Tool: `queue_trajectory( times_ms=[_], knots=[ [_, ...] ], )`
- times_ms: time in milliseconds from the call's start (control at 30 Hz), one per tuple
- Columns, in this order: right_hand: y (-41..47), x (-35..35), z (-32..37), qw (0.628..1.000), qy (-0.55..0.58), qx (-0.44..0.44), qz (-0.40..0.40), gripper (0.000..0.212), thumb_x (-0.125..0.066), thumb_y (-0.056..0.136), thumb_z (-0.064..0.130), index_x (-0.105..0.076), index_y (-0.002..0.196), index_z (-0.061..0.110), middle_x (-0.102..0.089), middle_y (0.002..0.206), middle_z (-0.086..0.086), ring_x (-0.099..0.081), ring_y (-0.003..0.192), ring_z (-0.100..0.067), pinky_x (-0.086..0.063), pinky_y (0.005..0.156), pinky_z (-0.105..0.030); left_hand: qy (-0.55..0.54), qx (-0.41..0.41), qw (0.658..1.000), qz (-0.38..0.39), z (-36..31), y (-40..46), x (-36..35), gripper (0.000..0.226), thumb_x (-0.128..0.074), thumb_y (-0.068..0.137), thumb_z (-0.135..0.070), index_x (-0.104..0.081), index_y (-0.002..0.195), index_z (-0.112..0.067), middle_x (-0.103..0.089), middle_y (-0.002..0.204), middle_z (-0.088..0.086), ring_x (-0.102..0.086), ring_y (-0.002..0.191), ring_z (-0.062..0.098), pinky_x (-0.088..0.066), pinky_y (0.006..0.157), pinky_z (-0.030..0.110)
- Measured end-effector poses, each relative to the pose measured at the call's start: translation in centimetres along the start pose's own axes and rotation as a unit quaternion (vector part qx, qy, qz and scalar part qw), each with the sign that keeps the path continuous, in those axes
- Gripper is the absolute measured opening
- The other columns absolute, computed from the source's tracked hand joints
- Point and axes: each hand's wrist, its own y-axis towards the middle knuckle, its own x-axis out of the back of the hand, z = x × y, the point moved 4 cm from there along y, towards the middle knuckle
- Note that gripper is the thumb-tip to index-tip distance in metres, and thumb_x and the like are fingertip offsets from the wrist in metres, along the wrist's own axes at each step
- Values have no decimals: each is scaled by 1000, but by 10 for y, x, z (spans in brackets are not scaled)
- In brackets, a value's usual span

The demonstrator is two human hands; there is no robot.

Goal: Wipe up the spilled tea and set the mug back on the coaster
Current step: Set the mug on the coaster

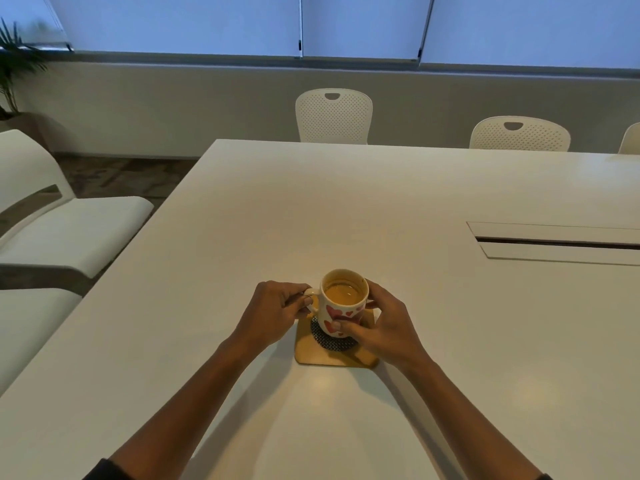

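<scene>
White table point(381, 188), heart-patterned mug point(341, 306) of tea on coaster point(311, 351), left hand point(273, 313) pinching handle, right hand point(381, 327) clasping side

We see a broad white table point(398, 188) with a smooth, bare top. A square wooden coaster point(320, 356) lies flat on it, and a round dark mesh mat point(329, 341) sits on the coaster. Well right of the coaster, farther back, a cable hatch point(561, 242) is set flush into the tabletop.

The mug point(344, 303) is set upright on the coaster point(334, 353), flanked by the left hand point(273, 311) and right hand point(382, 327), on the table point(381, 188).
</scene>
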Motion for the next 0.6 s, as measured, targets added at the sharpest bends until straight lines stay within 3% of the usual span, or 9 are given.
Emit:
queue_trajectory(
  times_ms=[233, 467, 600],
  knots=[
    [-7, -6, -1, 1000, -9, -5, 4, 80, -95, 71, 32, -49, 134, 49, -58, 123, 51, -58, 118, 14, -50, 85, -2, -11, 1, 1000, 23, 8, -7, -1, 17, -69, 97, -13, -81, 109, -13, -82, 93, 0, -79, 87, 16, -66, 81, 36],
    [-9, -10, -3, 1000, 2, -5, 2, 80, -96, 72, 34, -49, 137, 43, -58, 129, 33, -57, 120, 14, -52, 88, -5, -28, 14, 999, 19, 15, -9, -1, 19, -70, 96, -16, -81, 112, -16, -82, 96, -1, -79, 89, 17, -66, 81, 40],
    [-12, -11, -2, 999, 21, -13, 40, 85, -95, 73, 47, -47, 144, 44, -60, 139, 26, -58, 129, 1, -57, 97, -18, -39, 20, 999, 11, 15, -9, 0, 27, -72, 94, -29, -79, 116, -17, -82, 102, -3, -79, 91, 12, -66, 81, 40]
  ],
)
